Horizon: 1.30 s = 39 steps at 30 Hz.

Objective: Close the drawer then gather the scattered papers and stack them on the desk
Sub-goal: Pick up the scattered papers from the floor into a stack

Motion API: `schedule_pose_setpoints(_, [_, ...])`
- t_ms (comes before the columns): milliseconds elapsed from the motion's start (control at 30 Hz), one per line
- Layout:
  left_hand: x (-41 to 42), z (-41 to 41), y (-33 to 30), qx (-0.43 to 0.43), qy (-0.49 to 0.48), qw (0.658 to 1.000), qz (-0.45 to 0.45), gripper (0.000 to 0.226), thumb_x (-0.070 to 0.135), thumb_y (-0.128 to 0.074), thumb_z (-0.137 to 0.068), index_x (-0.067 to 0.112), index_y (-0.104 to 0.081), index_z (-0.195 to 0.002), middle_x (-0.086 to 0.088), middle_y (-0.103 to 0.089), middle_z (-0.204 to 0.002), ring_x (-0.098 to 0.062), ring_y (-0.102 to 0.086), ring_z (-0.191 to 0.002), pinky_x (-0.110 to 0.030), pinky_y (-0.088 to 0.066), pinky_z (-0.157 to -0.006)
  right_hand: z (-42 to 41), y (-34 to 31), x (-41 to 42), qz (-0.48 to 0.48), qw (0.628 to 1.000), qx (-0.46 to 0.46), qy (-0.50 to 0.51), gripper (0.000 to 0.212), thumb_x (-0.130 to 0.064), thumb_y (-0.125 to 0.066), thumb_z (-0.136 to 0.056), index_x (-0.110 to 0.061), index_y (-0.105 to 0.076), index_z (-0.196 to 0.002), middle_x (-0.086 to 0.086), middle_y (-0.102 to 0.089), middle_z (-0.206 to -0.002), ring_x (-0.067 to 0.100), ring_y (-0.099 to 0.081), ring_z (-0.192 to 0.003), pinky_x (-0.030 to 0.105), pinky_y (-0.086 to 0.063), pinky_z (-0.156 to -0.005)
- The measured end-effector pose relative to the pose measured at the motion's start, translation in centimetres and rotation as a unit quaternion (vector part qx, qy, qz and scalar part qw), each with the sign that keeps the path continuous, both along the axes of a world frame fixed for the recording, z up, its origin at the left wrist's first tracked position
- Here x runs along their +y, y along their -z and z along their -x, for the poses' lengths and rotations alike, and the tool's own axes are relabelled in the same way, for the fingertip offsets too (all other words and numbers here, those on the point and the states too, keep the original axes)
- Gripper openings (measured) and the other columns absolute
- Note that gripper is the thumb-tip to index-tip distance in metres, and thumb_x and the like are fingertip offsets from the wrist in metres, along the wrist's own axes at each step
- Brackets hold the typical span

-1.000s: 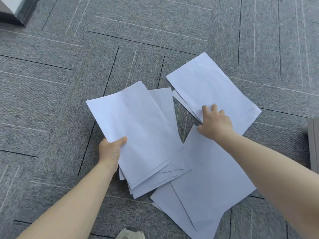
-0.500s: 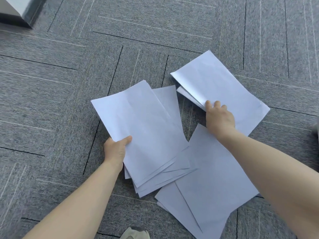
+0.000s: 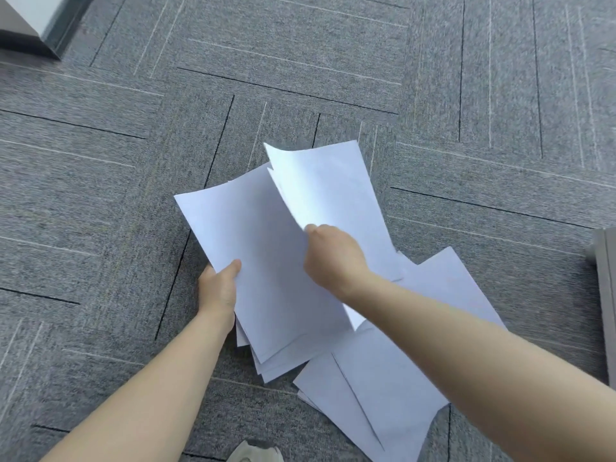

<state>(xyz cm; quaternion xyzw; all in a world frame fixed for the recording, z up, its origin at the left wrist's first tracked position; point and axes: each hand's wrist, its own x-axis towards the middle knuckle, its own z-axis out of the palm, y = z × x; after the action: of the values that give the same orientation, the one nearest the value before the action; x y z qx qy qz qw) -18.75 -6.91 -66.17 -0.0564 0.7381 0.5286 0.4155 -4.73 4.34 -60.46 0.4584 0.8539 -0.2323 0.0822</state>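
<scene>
Far sheets [image 3: 330,191] now lifted off carpet [image 3: 100,195] by right hand [image 3: 333,258], pinching edge, swinging onto stack [image 3: 263,261] clamped in left hand [image 3: 218,288]; remaining sheets [image 3: 383,378] still scattered.

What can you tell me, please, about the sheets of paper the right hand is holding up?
The lifted sheets are plain white, blank on the visible face, at least two judging by the doubled top-left corner. The right hand pinches their lower left edge, so they are raised off the carpet, tilted and slightly curled. They overlap the stack gripped by the left hand. More loose sheets lie below them.
</scene>
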Motion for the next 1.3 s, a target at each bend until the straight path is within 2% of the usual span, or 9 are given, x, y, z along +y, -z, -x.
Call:
schedule_pose_setpoints(167, [0.0, 0.0, -0.5, -0.051, 0.002, 0.998, -0.040, 0.049, 0.046, -0.058, -0.091, 0.015, -0.059, -0.129, -0.006, -0.068, -0.121, -0.025, -0.066, -0.108, -0.043, -0.053, -0.092, 2.3, 0.2, -3.9, 0.090, 0.995, 0.026, -0.013, 0.021, 0.001, -0.041, -0.078, -0.007, -0.052, -0.094, 0.015, -0.054, -0.091, 0.036, -0.059, -0.088, 0.034, -0.034, -0.064])
schedule_pose_setpoints(300, [0.0, 0.3, -0.9, -0.046, 0.028, 0.996, -0.072, 0.079, 0.066, -0.069, -0.069, 0.017, -0.059, -0.130, -0.004, -0.065, -0.129, -0.022, -0.060, -0.121, -0.042, -0.044, -0.105, 3.5, 0.5, -6.0, 0.154, 0.986, 0.027, -0.053, 0.016, -0.009, -0.043, -0.088, -0.005, -0.052, -0.101, 0.015, -0.052, -0.099, 0.037, -0.059, -0.093, 0.035, -0.036, -0.066])
schedule_pose_setpoints(433, [0.2, 0.4, -0.5, -0.004, 0.054, 0.999, -0.002, 0.046, 0.033, -0.077, -0.075, 0.010, -0.066, -0.114, -0.009, -0.071, -0.113, -0.027, -0.068, -0.104, -0.045, -0.052, -0.095, 3.3, 0.4, -6.2, 0.228, 0.967, 0.000, -0.112, 0.042, -0.037, -0.043, -0.095, -0.008, -0.053, -0.125, 0.014, -0.047, -0.131, 0.035, -0.057, -0.111, 0.041, -0.047, -0.087])
schedule_pose_setpoints(533, [0.5, 0.7, 0.1, 0.072, 0.095, 0.991, 0.066, 0.035, 0.010, -0.074, -0.068, 0.009, -0.068, -0.103, -0.013, -0.072, -0.103, -0.029, -0.070, -0.093, -0.049, -0.056, -0.088, 1.5, 0.1, -4.2, 0.227, 0.964, 0.003, -0.139, 0.043, -0.026, -0.046, -0.094, -0.016, -0.053, -0.135, 0.007, -0.046, -0.144, 0.028, -0.049, -0.128, 0.039, -0.043, -0.102])
schedule_pose_setpoints(633, [0.6, 1.6, -0.2, 0.105, 0.094, 0.986, 0.086, 0.028, 0.000, -0.069, -0.073, 0.007, -0.067, -0.100, -0.013, -0.070, -0.099, -0.026, -0.067, -0.088, -0.039, -0.055, -0.082, -1.8, 0.2, -0.3, 0.116, 0.977, -0.045, -0.174, 0.042, -0.009, -0.045, -0.088, -0.019, -0.056, -0.128, 0.005, -0.055, -0.129, 0.028, -0.052, -0.121, 0.039, -0.048, -0.092])
schedule_pose_setpoints(767, [0.1, 3.2, -0.5, 0.143, 0.111, 0.979, 0.089, 0.032, 0.001, -0.070, -0.075, 0.002, -0.066, -0.107, -0.011, -0.068, -0.101, -0.025, -0.065, -0.088, -0.035, -0.052, -0.080, -6.6, 0.6, 3.8, -0.001, 0.939, -0.172, -0.298, 0.041, -0.025, -0.058, -0.085, -0.018, -0.052, -0.125, 0.006, -0.050, -0.124, 0.027, -0.046, -0.122, 0.040, -0.048, -0.089])
schedule_pose_setpoints(933, [-0.5, 3.3, -0.2, 0.130, 0.112, 0.982, 0.077, 0.040, 0.001, -0.070, -0.076, -0.002, -0.064, -0.115, -0.011, -0.067, -0.104, -0.027, -0.066, -0.093, -0.036, -0.052, -0.081, -8.6, 1.0, 4.2, -0.049, 0.889, -0.227, -0.396, 0.089, -0.066, -0.073, -0.062, -0.029, -0.038, -0.135, 0.001, -0.046, -0.125, 0.022, -0.044, -0.115, 0.037, -0.041, -0.091])
schedule_pose_setpoints(1100, [-1.3, 2.9, 0.0, 0.114, 0.107, 0.985, 0.075, 0.043, 0.006, -0.071, -0.074, 0.003, -0.063, -0.117, -0.009, -0.069, -0.108, -0.029, -0.067, -0.098, -0.046, -0.055, -0.089, -9.5, 2.2, 3.1, -0.090, 0.881, -0.238, -0.400, 0.097, -0.074, -0.071, -0.057, -0.026, -0.037, -0.134, 0.005, -0.044, -0.128, 0.025, -0.044, -0.116, 0.044, -0.036, -0.099])
schedule_pose_setpoints(1300, [-1.6, 2.6, 0.1, 0.112, 0.098, 0.985, 0.087, 0.037, 0.007, -0.071, -0.075, 0.005, -0.065, -0.112, -0.011, -0.069, -0.108, -0.030, -0.068, -0.099, -0.048, -0.054, -0.090, -10.2, 2.5, 2.7, -0.091, 0.886, -0.255, -0.376, 0.083, -0.077, -0.064, -0.062, -0.022, -0.048, -0.122, 0.003, -0.054, -0.116, 0.024, -0.045, -0.112, 0.042, -0.031, -0.100])
